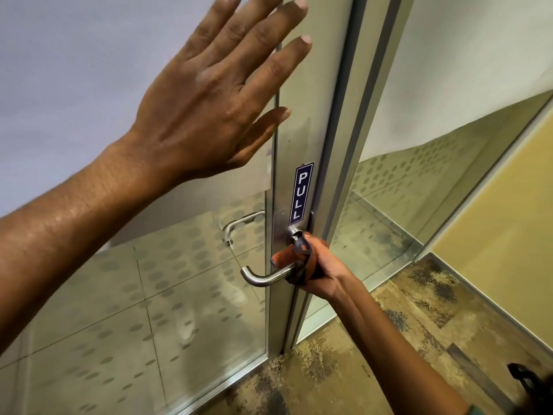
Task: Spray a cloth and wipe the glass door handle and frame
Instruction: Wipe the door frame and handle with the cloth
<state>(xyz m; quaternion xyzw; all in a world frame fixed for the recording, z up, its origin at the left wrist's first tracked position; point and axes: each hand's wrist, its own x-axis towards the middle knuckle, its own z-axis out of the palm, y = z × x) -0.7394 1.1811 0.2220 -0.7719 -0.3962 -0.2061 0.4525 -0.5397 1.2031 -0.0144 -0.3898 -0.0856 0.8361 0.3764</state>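
The glass door [119, 295] has a frosted dot pattern and a metal frame [299, 115] with a blue PULL sticker [300, 194]. A steel lever handle [263, 277] sticks out from the frame low down. My right hand [321, 269] grips an orange cloth [284, 259] with a dark edge, pressed around the base of that handle. My left hand [215, 94] is spread flat, fingers apart, against the upper glass and the frame edge. No spray bottle shows.
A second lever handle [239, 224] shows through the glass on the far side. A fixed glass panel [419, 175] and a yellow wall [508, 220] stand to the right. Mottled carpet [344, 369] covers the floor. A dark object [526, 381] pokes in at the bottom right.
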